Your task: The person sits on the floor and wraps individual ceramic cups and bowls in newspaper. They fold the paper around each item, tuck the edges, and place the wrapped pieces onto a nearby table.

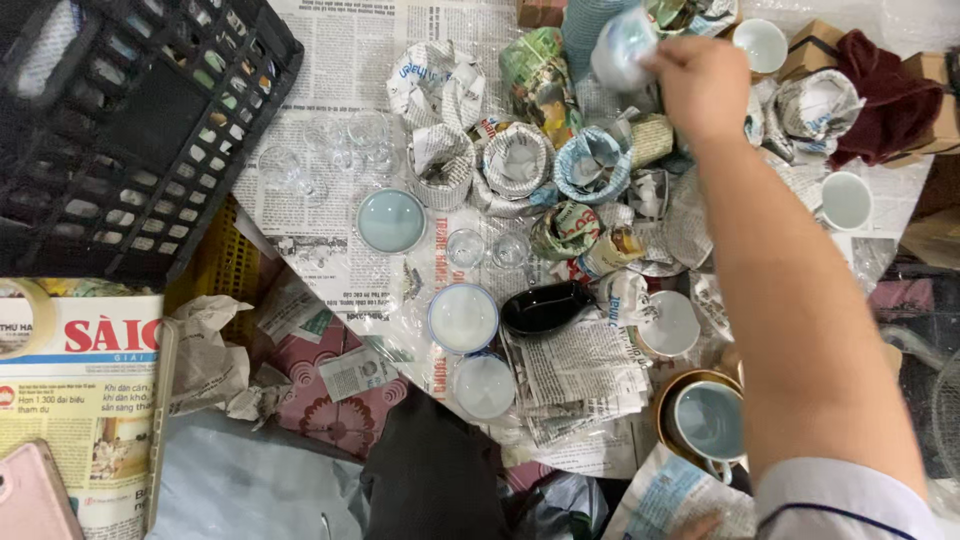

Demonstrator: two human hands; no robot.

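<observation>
A right hand [703,85], arm stretched across the newspaper-covered surface [330,240], closes its fingers on a pale cup [622,48], tilted at the far edge; left hand unseen.

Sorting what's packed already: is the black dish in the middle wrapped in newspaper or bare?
Bare. The black dish shows its glossy surface uncovered, lying on newspaper sheets beside a white bowl.
</observation>
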